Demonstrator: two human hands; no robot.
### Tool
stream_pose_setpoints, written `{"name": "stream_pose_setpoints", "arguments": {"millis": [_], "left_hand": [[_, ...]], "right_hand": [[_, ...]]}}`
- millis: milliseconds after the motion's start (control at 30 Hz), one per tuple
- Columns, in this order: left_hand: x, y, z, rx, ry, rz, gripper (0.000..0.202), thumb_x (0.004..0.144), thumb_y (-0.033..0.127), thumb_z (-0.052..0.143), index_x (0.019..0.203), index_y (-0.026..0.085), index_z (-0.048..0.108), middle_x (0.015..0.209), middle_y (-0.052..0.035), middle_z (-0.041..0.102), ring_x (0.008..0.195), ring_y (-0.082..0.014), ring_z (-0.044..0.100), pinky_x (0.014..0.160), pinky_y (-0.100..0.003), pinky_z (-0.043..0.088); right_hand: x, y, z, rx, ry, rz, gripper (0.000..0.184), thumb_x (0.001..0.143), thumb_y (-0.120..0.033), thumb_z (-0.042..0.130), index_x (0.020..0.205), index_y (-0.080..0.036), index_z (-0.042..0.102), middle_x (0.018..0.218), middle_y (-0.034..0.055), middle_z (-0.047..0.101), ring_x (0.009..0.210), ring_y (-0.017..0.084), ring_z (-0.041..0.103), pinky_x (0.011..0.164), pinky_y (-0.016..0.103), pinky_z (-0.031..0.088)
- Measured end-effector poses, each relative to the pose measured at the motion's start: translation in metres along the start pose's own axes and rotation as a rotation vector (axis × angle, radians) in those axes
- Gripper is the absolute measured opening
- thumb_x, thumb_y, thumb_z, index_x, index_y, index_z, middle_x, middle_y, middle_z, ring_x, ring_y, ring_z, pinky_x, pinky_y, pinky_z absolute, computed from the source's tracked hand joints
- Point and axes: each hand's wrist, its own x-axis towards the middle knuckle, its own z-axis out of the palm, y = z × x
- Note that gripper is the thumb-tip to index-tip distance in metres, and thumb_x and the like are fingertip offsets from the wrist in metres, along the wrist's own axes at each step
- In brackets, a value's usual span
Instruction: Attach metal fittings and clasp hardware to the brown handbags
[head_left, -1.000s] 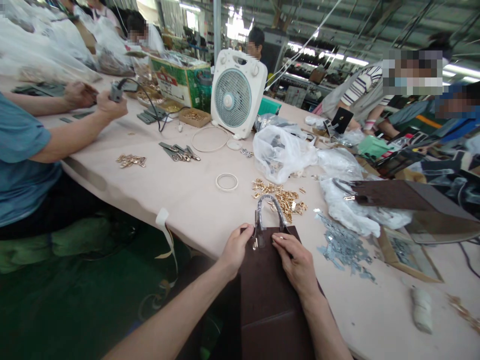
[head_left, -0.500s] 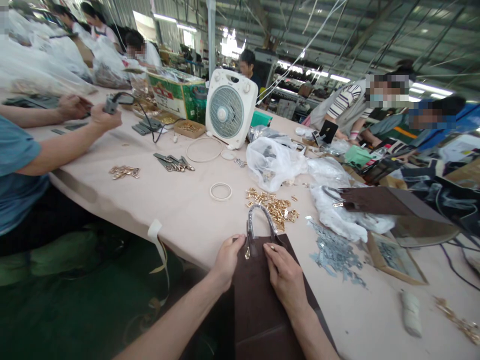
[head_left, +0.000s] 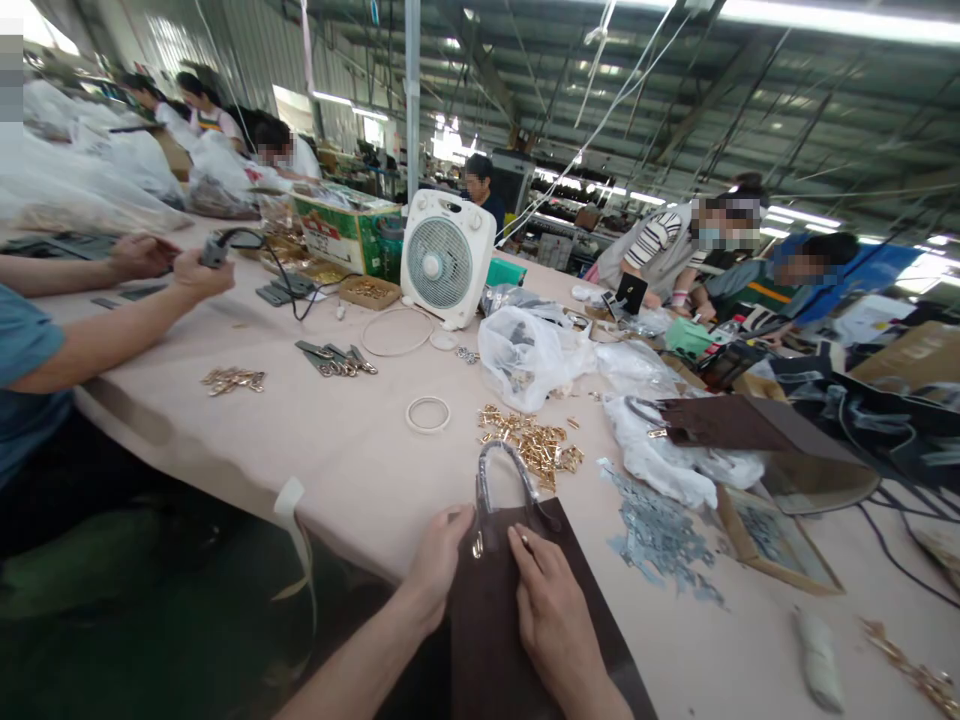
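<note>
A dark brown bag [head_left: 487, 630] stands in front of me at the table's edge. Its arched handle [head_left: 504, 450] is wrapped in clear film. My left hand [head_left: 435, 565] grips the bag's upper left edge, fingers mostly behind it. Close by, a gold buckle-like fitting [head_left: 478, 545] hangs at the handle's left base. My right hand [head_left: 553, 605] lies against the front panel below the handle's right base, pinching a small gold-coloured metal fitting [head_left: 524, 541] between thumb and fingers. Most of that fitting is covered. Just beyond the handle is a heap of gold metal fittings [head_left: 536, 445].
Right of the bag lie grey metal pieces [head_left: 660, 540], a cardboard tray [head_left: 787, 560] and another brown bag [head_left: 727, 425]. Farther back are a white fan [head_left: 448, 258], a plastic bag [head_left: 525, 355] and a tape roll [head_left: 428, 414]. A co-worker's hands [head_left: 199, 275] work at left.
The view has tilted up, so the table and bag appear lower and slightly further left. Both hands keep nearly the same hold on the bag and the fitting.
</note>
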Motion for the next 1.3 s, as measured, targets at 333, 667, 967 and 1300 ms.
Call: {"name": "stream_pose_setpoints", "arguments": {"millis": [333, 667, 967, 1300], "left_hand": [[-0.002, 0.024, -0.033, 0.75, 0.062, 0.502, 0.027, 0.102, 0.035, 0.051, 0.122, 0.023, 0.064, 0.136, -0.011, 0.066, 0.13, -0.0276, 0.058, 0.115, -0.048, 0.041], [-0.008, 0.008, -0.034, 1.164, -0.157, 0.805, 0.018, 0.092, 0.01, 0.057, 0.099, 0.022, 0.068, 0.121, -0.0079, 0.072, 0.126, -0.0286, 0.057, 0.109, -0.05, 0.052], [-0.005, 0.009, -0.037, 1.157, -0.168, 0.794, 0.03, 0.084, 0.001, 0.052, 0.098, 0.022, 0.067, 0.117, -0.0062, 0.073, 0.124, -0.029, 0.056, 0.104, -0.051, 0.054], [-0.001, 0.004, -0.038, 1.199, -0.163, 0.82, 0.032, 0.082, 0.0, 0.051, 0.097, 0.022, 0.068, 0.118, -0.0068, 0.074, 0.124, -0.03, 0.058, 0.104, -0.052, 0.056]], "right_hand": [[0.01, 0.003, -0.004, 0.007, 0.002, -0.172, 0.064, 0.088, -0.006, 0.051, 0.149, -0.027, 0.056, 0.136, 0.012, 0.066, 0.122, 0.028, 0.067, 0.1, 0.044, 0.063], [0.093, 0.037, -0.032, 0.323, -0.02, 0.166, 0.03, 0.1, -0.042, 0.062, 0.121, -0.024, 0.074, 0.115, 0.009, 0.078, 0.103, 0.026, 0.075, 0.092, 0.039, 0.063], [0.147, 0.132, -0.019, 0.023, 0.273, 0.332, 0.038, 0.095, -0.029, 0.047, 0.116, -0.019, 0.076, 0.114, 0.0113, 0.077, 0.106, 0.026, 0.072, 0.104, 0.048, 0.053], [0.125, 0.138, -0.002, 0.131, 0.191, 0.3, 0.028, 0.086, -0.036, 0.066, 0.105, -0.021, 0.08, 0.109, 0.0116, 0.078, 0.103, 0.029, 0.071, 0.103, 0.051, 0.052]]}}
